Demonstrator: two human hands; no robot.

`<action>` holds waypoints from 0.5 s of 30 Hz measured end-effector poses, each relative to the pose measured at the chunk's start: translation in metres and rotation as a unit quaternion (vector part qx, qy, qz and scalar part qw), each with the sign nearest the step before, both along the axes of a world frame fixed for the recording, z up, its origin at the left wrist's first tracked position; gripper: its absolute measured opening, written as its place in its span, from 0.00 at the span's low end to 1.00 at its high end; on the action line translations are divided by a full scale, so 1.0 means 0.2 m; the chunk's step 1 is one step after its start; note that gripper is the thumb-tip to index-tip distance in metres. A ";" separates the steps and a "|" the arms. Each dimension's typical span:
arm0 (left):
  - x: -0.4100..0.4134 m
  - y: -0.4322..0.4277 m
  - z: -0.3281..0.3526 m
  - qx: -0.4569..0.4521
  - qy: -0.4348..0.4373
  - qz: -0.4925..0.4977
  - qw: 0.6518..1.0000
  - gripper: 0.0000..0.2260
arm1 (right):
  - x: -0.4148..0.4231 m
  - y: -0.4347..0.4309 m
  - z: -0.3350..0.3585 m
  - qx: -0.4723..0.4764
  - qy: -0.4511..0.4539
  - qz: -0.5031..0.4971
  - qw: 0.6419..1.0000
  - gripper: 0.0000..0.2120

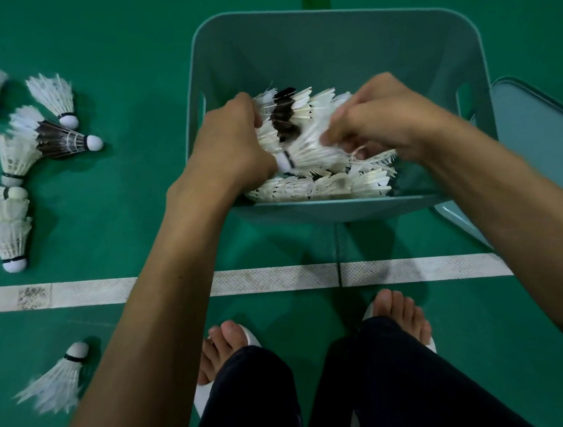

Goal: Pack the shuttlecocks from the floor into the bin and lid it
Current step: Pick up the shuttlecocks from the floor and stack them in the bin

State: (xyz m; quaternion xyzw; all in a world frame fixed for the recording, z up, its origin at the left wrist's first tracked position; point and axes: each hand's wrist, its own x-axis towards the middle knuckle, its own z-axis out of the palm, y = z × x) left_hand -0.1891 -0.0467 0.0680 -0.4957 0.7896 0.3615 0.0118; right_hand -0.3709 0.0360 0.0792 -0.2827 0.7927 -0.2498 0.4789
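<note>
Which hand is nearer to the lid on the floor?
Right. The right hand is in the bin, toward the lid; the left hand is at the bin's opposite wall.

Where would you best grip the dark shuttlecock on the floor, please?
The dark shuttlecock lies on its side, cork pointing right and clear, feathers against white ones. Pinch the cork, coming from the right.

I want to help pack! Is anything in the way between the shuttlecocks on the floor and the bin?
Nothing visible. The loose shuttlecocks lie on bare floor left of the open bin; its lid lies beside it. Only the left hand and right hand are over the opening, gripping a shuttlecock stack.
</note>
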 end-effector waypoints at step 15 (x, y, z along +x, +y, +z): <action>-0.03 0.02 -0.08 -0.040 -0.029 -0.023 0.999 0.23 | 0.18 -0.16 -0.06 0.042 -0.008 -0.061 0.997 0.04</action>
